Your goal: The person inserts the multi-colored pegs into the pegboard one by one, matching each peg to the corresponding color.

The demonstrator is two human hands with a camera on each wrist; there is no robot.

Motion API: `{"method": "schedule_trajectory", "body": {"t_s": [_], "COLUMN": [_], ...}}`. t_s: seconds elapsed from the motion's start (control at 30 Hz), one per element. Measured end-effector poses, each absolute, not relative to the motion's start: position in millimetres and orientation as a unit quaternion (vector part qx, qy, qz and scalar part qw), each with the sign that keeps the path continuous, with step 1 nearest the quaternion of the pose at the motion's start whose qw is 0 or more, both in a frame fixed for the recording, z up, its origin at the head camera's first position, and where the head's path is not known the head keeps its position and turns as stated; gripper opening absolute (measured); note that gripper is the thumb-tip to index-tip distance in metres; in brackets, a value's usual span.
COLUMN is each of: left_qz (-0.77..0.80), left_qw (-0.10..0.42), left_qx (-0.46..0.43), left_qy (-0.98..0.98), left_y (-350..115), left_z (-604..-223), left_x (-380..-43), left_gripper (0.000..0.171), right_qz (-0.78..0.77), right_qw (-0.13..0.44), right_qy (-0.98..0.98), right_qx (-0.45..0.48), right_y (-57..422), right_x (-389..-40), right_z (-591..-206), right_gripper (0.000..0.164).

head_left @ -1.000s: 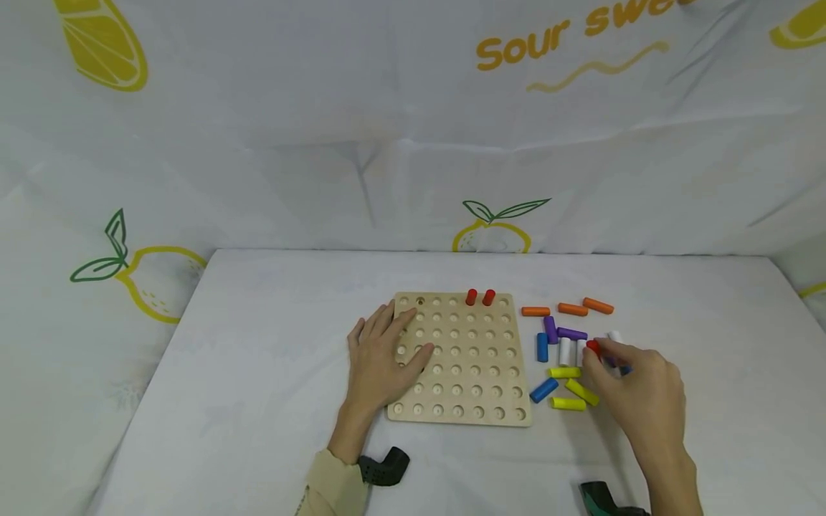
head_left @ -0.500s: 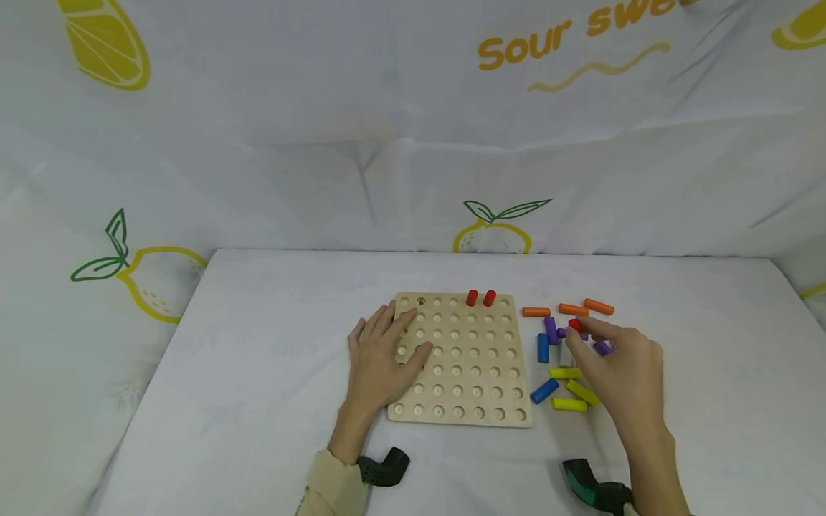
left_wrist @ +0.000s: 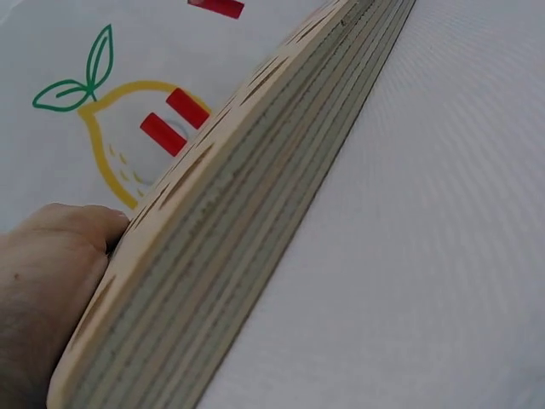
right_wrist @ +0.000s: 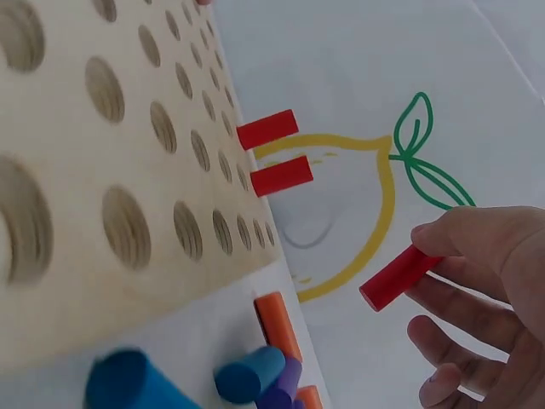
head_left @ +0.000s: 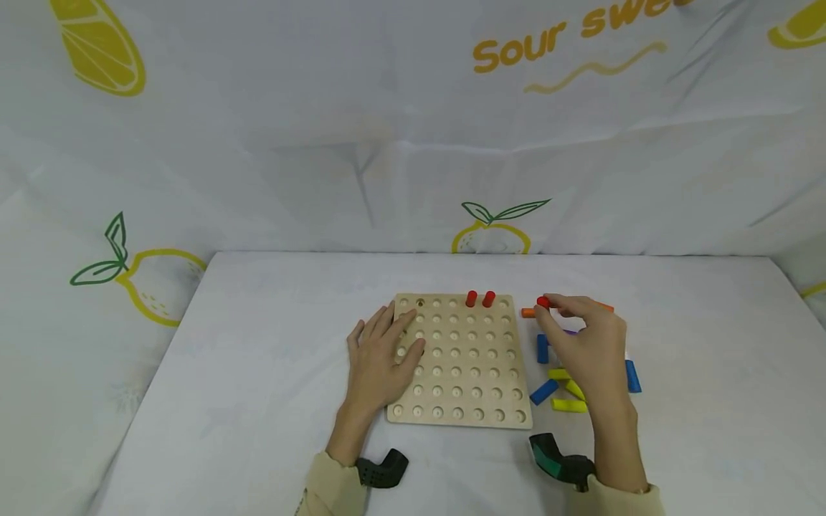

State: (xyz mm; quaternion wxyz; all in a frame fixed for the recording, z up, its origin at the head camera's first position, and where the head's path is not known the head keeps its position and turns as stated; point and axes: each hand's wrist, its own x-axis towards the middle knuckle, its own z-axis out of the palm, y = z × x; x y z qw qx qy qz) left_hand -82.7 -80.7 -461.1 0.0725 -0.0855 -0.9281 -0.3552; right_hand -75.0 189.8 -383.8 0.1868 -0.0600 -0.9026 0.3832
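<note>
A square wooden pegboard [head_left: 455, 353] with rows of round holes lies flat on the table. Two red pegs [head_left: 480, 299] stand upright in its far row, toward the right. My left hand [head_left: 379, 360] rests on the board's left edge, fingers spread and thumb across the holes. Between thumb and fingers, my right hand [head_left: 590, 340] pinches a third red peg [right_wrist: 398, 276], held in the air to the right of the board's far corner. In the right wrist view this peg tilts, its lower end free of the fingers.
Loose pegs lie right of the board, partly hidden by my right hand: blue [head_left: 544, 391], yellow [head_left: 568, 405] and orange [head_left: 528, 313] among them. A white cloth [head_left: 258, 401] covers the table, and a lemon-printed curtain [head_left: 361, 193] hangs behind.
My right hand has lifted the red peg from among the loose pegs and carried it left and away from me, nearer the board. My left hand stays almost still.
</note>
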Motion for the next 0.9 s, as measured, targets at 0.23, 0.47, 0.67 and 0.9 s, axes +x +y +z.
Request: {"method": "schedule_trajectory", "body": {"t_s": [0.23,0.47,0.67,0.9], "left_qz": [-0.358,-0.357,-0.356,-0.358], "left_qw": [0.070,0.070,0.070,0.075], "left_qx": [-0.085,-0.087,-0.089,-0.089], "left_qy": [-0.927,-0.927,-0.927,-0.926], "left_y": [-80,-79,-79,-79], "left_z": [-461,-463,-464,-462], "left_x": [-83,-82,-83,-83], "left_gripper": [0.051,0.051,0.051,0.050], "right_qz": [0.411,0.418,0.420,0.424], "right_qw": [0.155,0.143,0.139,0.131], "right_qy": [-0.895,-0.895,-0.896,-0.895], "right_qx": [-0.075,-0.060,-0.051,-0.038], "right_y": [180,177,177,176], "right_x": [-80,-84,-89,-95], "right_z": [-383,-387,-391,-397], "right_gripper": [0.028,0.029,0.028,0.028]}}
